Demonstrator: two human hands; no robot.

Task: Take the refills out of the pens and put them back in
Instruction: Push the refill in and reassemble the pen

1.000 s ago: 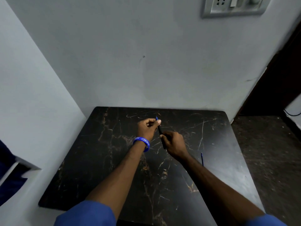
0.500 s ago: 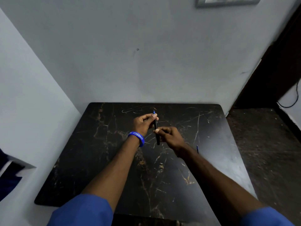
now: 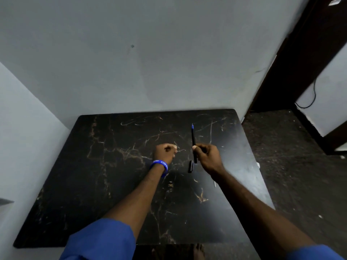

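Two hands over the black marbled table (image 3: 78, 184), well apart from each other. Left hand (image 3: 165, 152), blue wristband (image 3: 159, 166) on the wrist, curled into a loose fist; can't tell if anything's inside it. Just right of that wrist a short black cap (image 3: 190, 166) lies on the table. Right hand (image 3: 208, 156) pinches a black pen (image 3: 193, 145) near its lower half, pen near upright, blue tip pointing away toward the wall. Small thin silvery piece (image 3: 215, 184) lies on the table by the right forearm, too small to identify.
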